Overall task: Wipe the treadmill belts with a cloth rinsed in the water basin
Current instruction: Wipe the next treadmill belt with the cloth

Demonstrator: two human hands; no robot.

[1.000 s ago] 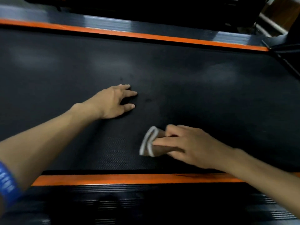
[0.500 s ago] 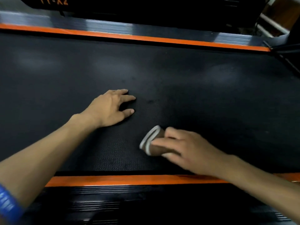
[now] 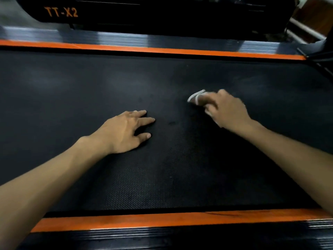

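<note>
Nearest us, a ribbed black side rail (image 3: 162,239) runs across the bottom of the view, edged by an orange strip (image 3: 162,220) along the near side of the belt (image 3: 180,168). Both our bare forearms reach out over that strip onto the dark, textured belt. Our left hand (image 3: 124,130) lies palm down on the belt, fingers straight and spread, thumb out to the side, holding nothing. Farther out and to the right, our right hand (image 3: 227,109) presses a folded cloth (image 3: 197,98) onto the belt, fingers curled over it; the cloth is brown with pale edging and pokes out to the left of the fingers. The hand and cloth are blurred, so we cannot make out the grip in finer detail. The two hands are well apart. Beyond them the belt ends at a second orange strip (image 3: 162,50) and a far rail (image 3: 144,37). Behind that stands a black housing (image 3: 162,15) lettered "TT-X2" in orange.
</note>
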